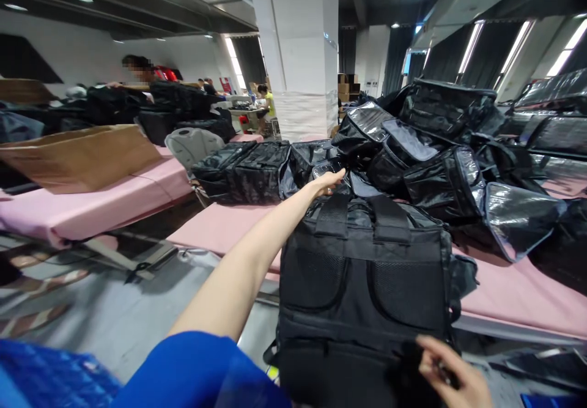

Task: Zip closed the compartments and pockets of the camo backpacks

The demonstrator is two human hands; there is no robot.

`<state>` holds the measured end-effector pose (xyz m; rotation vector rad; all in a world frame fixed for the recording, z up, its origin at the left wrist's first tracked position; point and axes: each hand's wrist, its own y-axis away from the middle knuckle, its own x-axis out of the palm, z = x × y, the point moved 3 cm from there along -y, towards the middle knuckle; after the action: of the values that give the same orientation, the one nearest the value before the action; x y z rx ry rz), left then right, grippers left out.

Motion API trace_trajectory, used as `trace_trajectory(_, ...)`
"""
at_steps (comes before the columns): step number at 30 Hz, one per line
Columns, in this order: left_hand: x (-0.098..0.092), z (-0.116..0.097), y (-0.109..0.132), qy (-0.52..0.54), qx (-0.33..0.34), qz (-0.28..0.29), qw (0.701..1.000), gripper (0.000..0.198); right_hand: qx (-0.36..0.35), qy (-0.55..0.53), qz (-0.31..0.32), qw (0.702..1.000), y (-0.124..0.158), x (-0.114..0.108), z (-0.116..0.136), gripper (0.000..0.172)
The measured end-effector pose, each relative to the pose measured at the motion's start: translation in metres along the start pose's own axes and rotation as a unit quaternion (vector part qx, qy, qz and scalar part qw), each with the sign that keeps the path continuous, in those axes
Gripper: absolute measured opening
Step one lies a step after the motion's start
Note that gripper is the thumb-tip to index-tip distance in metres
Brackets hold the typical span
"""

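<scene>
Head camera: the left arm stretches far forward in a blue sleeve [197, 374], nearly straight, with the left hand [329, 181] reaching over the top of a black bag [362, 279] toward the pile of black bags [431, 151] behind it. The fingers are loosely extended and close on nothing; whether the fingertips touch a bag in the pile cannot be told. The right hand [452, 374] sits low at the bottom edge of the view, fingers curled around a bit of black fabric or strap at the bag's lower front corner (just what it pinches is too dark to make out).

The black bag stands upright at the near edge of a pink-covered table [518, 298], its two mesh pockets facing the camera and its carry handles on top. Behind it the pile of bags, several with shiny silver lining showing, spreads across the right half of the table. Further black bags lie in a row [247, 172] to the left.

Another pink table [92, 203] on the left carries an open cardboard box [77, 157]. A white pillar [300, 53] rises mid-room, wrapped in clear film low down, under a dark ceiling with strip lights. Other people work at distant tables.
</scene>
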<state>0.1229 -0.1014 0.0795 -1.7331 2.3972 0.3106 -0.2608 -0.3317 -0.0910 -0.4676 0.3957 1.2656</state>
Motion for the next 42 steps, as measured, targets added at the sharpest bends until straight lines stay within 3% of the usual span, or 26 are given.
trace_trajectory(2,-0.006,0.005,0.008,-0.059,0.007,-0.020,0.998,0.035,-0.036,0.102,-0.166,0.980,-0.021,-0.030,0.022,0.064)
trace_trajectory(4,-0.009,-0.003,0.022,-0.092,0.033,-0.029,0.995,0.022,-0.080,0.180,-0.269,0.943,-0.043,-0.045,0.045,0.073)
trace_trajectory(7,0.001,-0.027,0.061,-0.147,0.164,-0.041,0.975,0.013,-0.173,0.217,-0.319,0.906,-0.071,-0.042,0.074,0.045)
trace_trajectory(9,0.021,-0.038,0.101,-0.230,0.339,-0.058,0.910,0.015,-0.245,0.203,-0.336,0.886,-0.081,-0.034,0.085,0.028)
trace_trajectory(12,0.066,-0.032,0.160,-0.381,0.535,-0.041,0.753,0.021,-0.308,0.182,-0.359,0.862,-0.087,-0.024,0.091,0.017)
trace_trajectory(14,0.092,-0.019,0.182,-0.437,0.588,-0.055,0.678,0.023,-0.323,0.188,-0.371,0.850,-0.089,-0.021,0.091,0.016)
trace_trajectory(17,0.113,-0.006,0.189,-0.461,0.605,-0.104,0.640,0.023,-0.342,0.214,-0.372,0.836,-0.090,-0.022,0.091,0.016)
trace_trajectory(20,0.120,-0.004,0.183,-0.460,0.606,-0.125,0.637,0.022,-0.345,0.238,-0.373,0.828,-0.093,-0.024,0.092,0.017)
trace_trajectory(29,0.127,-0.012,0.184,-0.482,0.627,-0.109,0.602,0.024,-0.366,0.269,-0.358,0.816,-0.099,-0.018,0.100,0.018)
trace_trajectory(36,0.138,-0.015,0.182,-0.482,0.610,-0.072,0.625,0.027,-0.345,0.281,-0.342,0.827,-0.103,-0.018,0.107,0.011)
trace_trajectory(38,0.132,-0.018,0.184,-0.459,0.596,-0.063,0.655,0.027,-0.351,0.258,-0.340,0.834,-0.103,-0.019,0.105,0.011)
trace_trajectory(39,0.124,-0.019,0.187,-0.432,0.581,-0.066,0.686,0.027,-0.349,0.234,-0.342,0.840,-0.102,-0.020,0.103,0.011)
trace_trajectory(42,0.076,-0.014,0.196,-0.295,0.475,-0.118,0.821,0.035,-0.330,0.162,-0.358,0.858,-0.099,-0.025,0.094,0.014)
